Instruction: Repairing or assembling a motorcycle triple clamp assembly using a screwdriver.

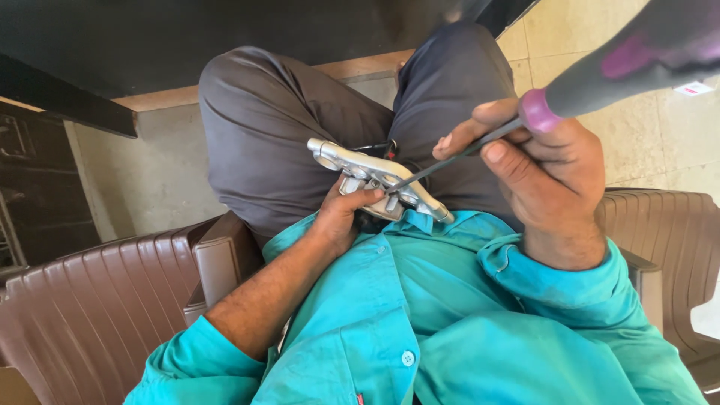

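Nearest, a teal shirt (450,322) fills the foreground, flanked by brown plastic chairs (90,300). Just beyond, the left hand (341,214) curls shut from below around a silver metal bracket (375,180), thumb on top, resting in the lap. To the right, the right hand (540,172) pinches a screwdriver (525,116), its tip touching the bracket. Farther, grey trousers (285,127) reach toward a dark table (187,37).

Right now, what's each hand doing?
Left hand: closed around a silver metal part, held over the lap.
Right hand: closed on a screwdriver, tip on the part.
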